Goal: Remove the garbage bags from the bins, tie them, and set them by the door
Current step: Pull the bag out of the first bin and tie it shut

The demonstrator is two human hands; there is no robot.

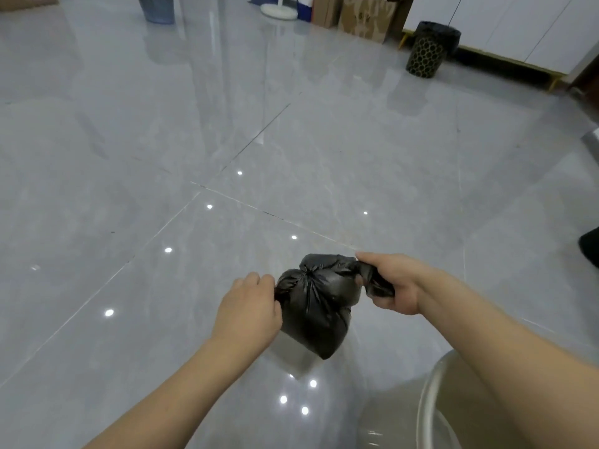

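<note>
Your two hands, the left hand [248,307] and the right hand [390,286], hold the black bag [316,314] above open grey floor [162,140]; from 9 to 1 o'clock the tiles lie bare far out. At 5 o'clock a clear bin [431,406] sits close under your right forearm. At 1 o'clock, well apart, stands a black-lined bin [428,50] against white cabinets [518,24]. Cardboard boxes [363,17] and a grey bin [157,8] line the far 12 o'clock edge.
</note>
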